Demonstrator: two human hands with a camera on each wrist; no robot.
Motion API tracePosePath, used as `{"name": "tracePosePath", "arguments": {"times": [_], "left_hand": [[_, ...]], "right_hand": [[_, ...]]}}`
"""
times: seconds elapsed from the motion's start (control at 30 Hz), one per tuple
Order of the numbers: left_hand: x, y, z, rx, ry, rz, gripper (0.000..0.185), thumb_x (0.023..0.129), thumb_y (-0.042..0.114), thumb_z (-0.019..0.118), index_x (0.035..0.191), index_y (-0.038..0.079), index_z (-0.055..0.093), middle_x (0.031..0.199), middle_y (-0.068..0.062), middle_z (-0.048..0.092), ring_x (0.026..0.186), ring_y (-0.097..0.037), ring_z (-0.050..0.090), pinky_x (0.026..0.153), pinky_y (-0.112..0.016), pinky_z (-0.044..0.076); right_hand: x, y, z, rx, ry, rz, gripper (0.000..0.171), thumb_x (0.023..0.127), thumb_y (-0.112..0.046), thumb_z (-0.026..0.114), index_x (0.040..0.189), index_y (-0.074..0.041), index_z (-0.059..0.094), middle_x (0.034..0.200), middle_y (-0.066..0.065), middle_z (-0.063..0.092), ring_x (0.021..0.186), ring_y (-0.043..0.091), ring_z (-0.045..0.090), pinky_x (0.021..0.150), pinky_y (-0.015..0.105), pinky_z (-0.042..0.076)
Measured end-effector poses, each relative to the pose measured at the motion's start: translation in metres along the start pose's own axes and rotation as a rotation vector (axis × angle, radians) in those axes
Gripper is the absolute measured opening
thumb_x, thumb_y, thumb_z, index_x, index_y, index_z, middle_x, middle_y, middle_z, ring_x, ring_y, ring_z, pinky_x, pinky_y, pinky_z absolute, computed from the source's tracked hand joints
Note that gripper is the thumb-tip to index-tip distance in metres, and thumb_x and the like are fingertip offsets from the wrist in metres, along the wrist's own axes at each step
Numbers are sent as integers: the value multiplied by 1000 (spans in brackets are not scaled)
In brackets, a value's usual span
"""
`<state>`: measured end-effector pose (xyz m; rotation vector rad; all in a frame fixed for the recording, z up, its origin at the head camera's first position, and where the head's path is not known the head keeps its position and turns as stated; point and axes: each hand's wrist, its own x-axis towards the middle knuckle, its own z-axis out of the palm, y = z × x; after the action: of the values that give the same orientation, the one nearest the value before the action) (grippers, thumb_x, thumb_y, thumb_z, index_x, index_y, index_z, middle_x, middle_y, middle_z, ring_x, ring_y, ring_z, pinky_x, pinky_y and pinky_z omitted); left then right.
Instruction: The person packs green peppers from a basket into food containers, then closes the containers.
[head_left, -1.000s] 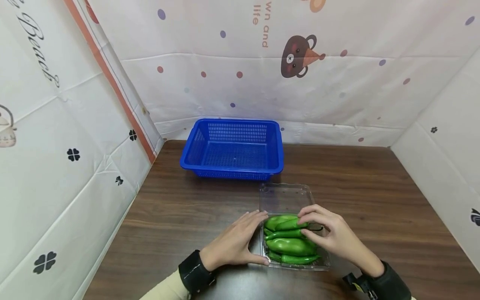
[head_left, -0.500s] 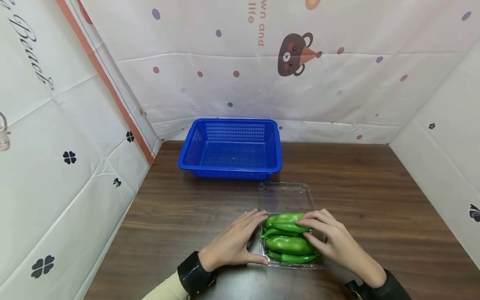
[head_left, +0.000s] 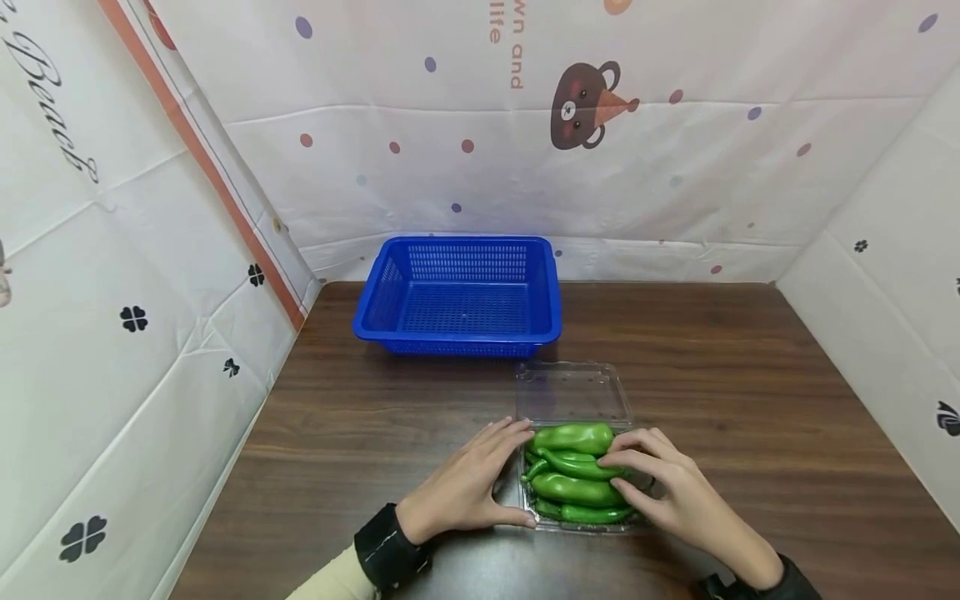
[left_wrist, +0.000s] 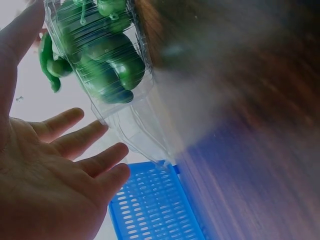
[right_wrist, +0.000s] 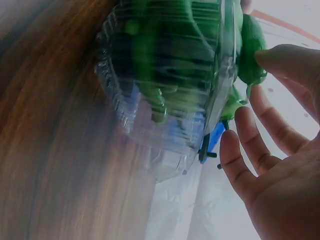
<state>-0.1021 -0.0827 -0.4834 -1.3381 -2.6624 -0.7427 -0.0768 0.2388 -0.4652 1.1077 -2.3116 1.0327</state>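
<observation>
A clear plastic clamshell box [head_left: 525, 510] holds several green peppers [head_left: 573, 490], and its lid [head_left: 573, 390] lies open flat behind it. My left hand [head_left: 504, 475] rests with straight fingers against the box's left side. My right hand [head_left: 630, 475] lies over the right part of the pile, fingertips touching the peppers. In the left wrist view the left hand's fingers [left_wrist: 80, 150] are spread beside the box [left_wrist: 125, 115]. In the right wrist view the right hand's thumb tip [right_wrist: 280, 57] touches a pepper [right_wrist: 250, 45], with the other fingers loose.
A blue mesh basket [head_left: 459, 296] stands with nothing in it at the back of the dark wooden table [head_left: 750, 392], just behind the lid. Printed white sheets wall the table on the left, back and right.
My right hand has slid from the top pepper down and right over the pile. The left hand has stayed against the box.
</observation>
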Motion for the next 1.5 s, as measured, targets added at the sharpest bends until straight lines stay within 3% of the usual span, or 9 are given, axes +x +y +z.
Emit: {"name": "tracePosePath", "arguments": {"times": [0.47, 0.67, 0.83, 1.0, 1.13, 1.23, 1.37, 1.5], "left_hand": [[-1, -1, 1, -28, 4, -15, 111, 79, 67, 77, 158, 4, 34, 163, -14, 37, 149, -39, 34, 120, -53, 32], [-1, 0, -1, -123, 9, -57, 103, 85, 61, 75, 161, 7, 30, 165, -14, 32, 151, -39, 31, 119, -53, 33], [2, -3, -2, -217, 95, -114, 83, 98, 48, 66, 160, 6, 32, 165, -17, 30, 151, -36, 32, 118, -54, 34], [10, -8, 1, -300, 240, -219, 68, 103, 34, 63, 155, 0, 38, 161, -21, 36, 145, -37, 42, 116, -52, 38], [21, -11, 3, -516, 284, -391, 61, 104, 29, 62, 154, -1, 40, 148, -30, 49, 125, -39, 61, 103, -46, 52], [28, -15, 5, -752, 259, -531, 61, 105, 27, 61, 154, -2, 37, 144, -34, 50, 112, -38, 69, 92, -42, 59], [37, -21, 10, -962, 232, -652, 64, 106, 24, 59, 157, -4, 31, 142, -33, 53, 108, -34, 69, 91, -43, 59], [42, -22, 16, -1044, 230, -698, 63, 107, 20, 57, 157, -6, 28, 129, -29, 64, 100, -33, 72, 90, -43, 60]], "right_hand": [[6, -2, 6, -65, 7, 4, 29, 106, -36, 55, 114, -17, 75, 112, -2, 66, 97, 12, 56, 72, 17, 43], [4, -3, 3, -46, -6, 20, 29, 106, -38, 56, 115, -17, 75, 114, -2, 65, 96, 11, 54, 72, 16, 42], [4, -3, 1, -38, 12, 8, 22, 103, -31, 65, 115, -17, 75, 114, -2, 65, 96, 9, 55, 70, 16, 41], [7, 4, -6, -30, 77, 41, 22, 92, -11, 77, 114, -14, 76, 114, 1, 66, 95, 8, 61, 71, 16, 49], [10, 17, -14, -60, 154, 172, 38, 83, 7, 77, 118, -8, 74, 114, 6, 66, 86, 7, 62, 71, 16, 53], [6, 31, -15, -31, 139, 378, 41, 91, 5, 72, 130, -6, 68, 117, 13, 64, 83, 7, 63, 66, 19, 53], [2, 48, -12, 139, 67, 655, 41, 106, -12, 58, 145, -3, 53, 121, 27, 65, 81, 12, 68, 64, 28, 59], [4, 55, -7, 340, 22, 842, 49, 111, -26, 48, 151, 2, 44, 125, 30, 66, 86, 16, 73, 68, 32, 61]]}}
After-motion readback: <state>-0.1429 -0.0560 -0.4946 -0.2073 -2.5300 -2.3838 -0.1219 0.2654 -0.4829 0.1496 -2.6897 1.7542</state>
